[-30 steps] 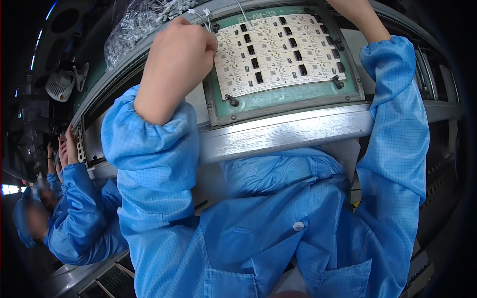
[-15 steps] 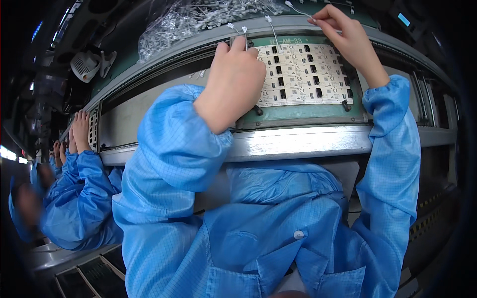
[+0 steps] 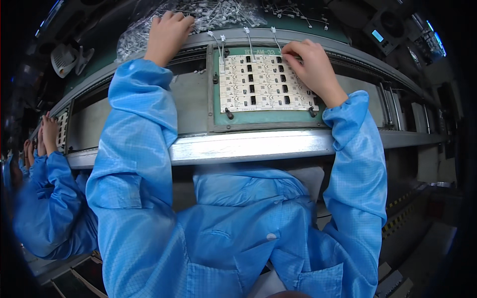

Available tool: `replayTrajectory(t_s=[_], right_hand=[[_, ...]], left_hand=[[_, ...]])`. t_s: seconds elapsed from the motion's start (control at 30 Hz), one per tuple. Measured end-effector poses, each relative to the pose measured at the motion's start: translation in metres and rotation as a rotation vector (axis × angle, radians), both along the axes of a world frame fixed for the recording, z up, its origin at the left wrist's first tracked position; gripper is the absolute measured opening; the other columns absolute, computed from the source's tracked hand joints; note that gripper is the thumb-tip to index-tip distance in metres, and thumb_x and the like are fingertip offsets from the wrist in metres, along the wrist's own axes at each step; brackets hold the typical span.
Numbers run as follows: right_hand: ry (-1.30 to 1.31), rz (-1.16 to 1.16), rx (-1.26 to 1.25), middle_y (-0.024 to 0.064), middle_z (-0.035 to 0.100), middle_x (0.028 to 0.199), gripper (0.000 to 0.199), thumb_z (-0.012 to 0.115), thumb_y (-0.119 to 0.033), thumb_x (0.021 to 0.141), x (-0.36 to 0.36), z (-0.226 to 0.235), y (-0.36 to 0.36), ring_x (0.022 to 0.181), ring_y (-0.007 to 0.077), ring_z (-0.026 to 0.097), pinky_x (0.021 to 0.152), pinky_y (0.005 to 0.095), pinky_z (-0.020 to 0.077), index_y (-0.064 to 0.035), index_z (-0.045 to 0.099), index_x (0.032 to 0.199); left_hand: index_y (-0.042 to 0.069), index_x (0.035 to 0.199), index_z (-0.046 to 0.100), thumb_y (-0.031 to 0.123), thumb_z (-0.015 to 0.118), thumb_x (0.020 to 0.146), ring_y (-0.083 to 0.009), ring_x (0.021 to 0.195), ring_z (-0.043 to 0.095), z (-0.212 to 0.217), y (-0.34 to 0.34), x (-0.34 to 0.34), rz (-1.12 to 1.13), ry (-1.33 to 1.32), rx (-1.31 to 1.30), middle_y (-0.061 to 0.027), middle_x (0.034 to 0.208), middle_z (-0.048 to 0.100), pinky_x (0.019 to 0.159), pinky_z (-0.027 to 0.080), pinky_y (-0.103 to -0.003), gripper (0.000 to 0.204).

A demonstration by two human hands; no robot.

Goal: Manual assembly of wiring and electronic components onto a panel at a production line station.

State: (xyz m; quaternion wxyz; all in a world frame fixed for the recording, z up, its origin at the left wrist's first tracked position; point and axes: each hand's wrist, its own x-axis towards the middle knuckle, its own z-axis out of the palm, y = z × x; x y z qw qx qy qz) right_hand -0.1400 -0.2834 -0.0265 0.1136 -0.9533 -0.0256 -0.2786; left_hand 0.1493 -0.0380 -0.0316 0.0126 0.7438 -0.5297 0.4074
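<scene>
A panel of white circuit boards (image 3: pixel 238 89) with black parts lies in a green fixture (image 3: pixel 271 117) in front of me. At its upper right corner my right hand (image 3: pixel 313 67) pinches the lower part of a white connector cable (image 3: pixel 276 39) between thumb and forefinger; the cable's tip is hidden by the fingers. Several similar cables (image 3: pixel 250 42) run from the panel's top edge over the rail, white plugs outward. My left hand (image 3: pixel 170 37) reaches onto a clear plastic bag (image 3: pixel 131 42) of such cables, fingers bent and slightly apart, nothing visible in them.
A metal rail (image 3: pixel 248 146) crosses in front of me, and a conveyor (image 3: pixel 191 107) runs left and right of the fixture. Loose cables (image 3: pixel 310 21) lie beyond it. A small white fan (image 3: pixel 64 59) stands far left. A co-worker's hands (image 3: pixel 49 131) are at another panel on the left.
My left hand has left the panel's upper left and moved up and left to the bag. My right hand has lowered its cable from above to the panel's top edge. The view has shifted.
</scene>
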Motion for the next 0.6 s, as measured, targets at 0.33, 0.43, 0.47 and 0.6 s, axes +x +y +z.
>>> replayTrajectory(t_s=[0.33,0.43,0.47,0.6], right_hand=[[0.208,-0.008,0.240,0.0064,0.062,0.089,0.011,0.071,-0.008,0.088,-0.004,0.007,-0.014,0.082,0.0180,0.063,0.075,0.0299,0.0505,-0.0002,0.074,0.096],[0.207,0.009,0.220,0.0061,0.062,0.090,0.011,0.072,-0.008,0.088,-0.003,0.008,-0.011,0.082,0.0182,0.062,0.076,0.0300,0.0507,0.0000,0.074,0.095],[0.218,-0.002,0.258,0.0066,0.063,0.089,0.011,0.072,-0.008,0.088,-0.002,0.008,-0.010,0.081,0.0188,0.062,0.075,0.0301,0.0504,-0.0002,0.074,0.095],[0.190,0.031,0.209,0.0080,0.062,0.086,0.011,0.073,-0.009,0.088,0.002,0.007,-0.010,0.082,0.0208,0.062,0.073,0.0315,0.0490,-0.0003,0.073,0.094]], left_hand=[[-0.001,0.098,0.071,0.013,0.071,0.091,-0.0131,0.081,0.067,0.039,0.005,-0.036,-0.208,0.961,-0.475,-0.0063,0.091,0.074,0.069,0.053,-0.028,0.016],[-0.002,0.108,0.067,0.008,0.064,0.096,-0.0131,0.088,0.069,0.051,0.009,-0.044,-0.504,1.248,-0.561,-0.0081,0.094,0.074,0.078,0.053,-0.025,0.016],[-0.002,0.108,0.067,0.008,0.064,0.096,-0.0131,0.088,0.069,0.055,0.012,-0.047,-0.503,1.251,-0.567,-0.0081,0.094,0.074,0.078,0.053,-0.025,0.016],[-0.002,0.102,0.065,0.007,0.064,0.096,-0.0135,0.090,0.068,0.070,0.020,-0.090,-0.537,1.316,-0.612,-0.0079,0.094,0.073,0.081,0.052,-0.025,0.011]])
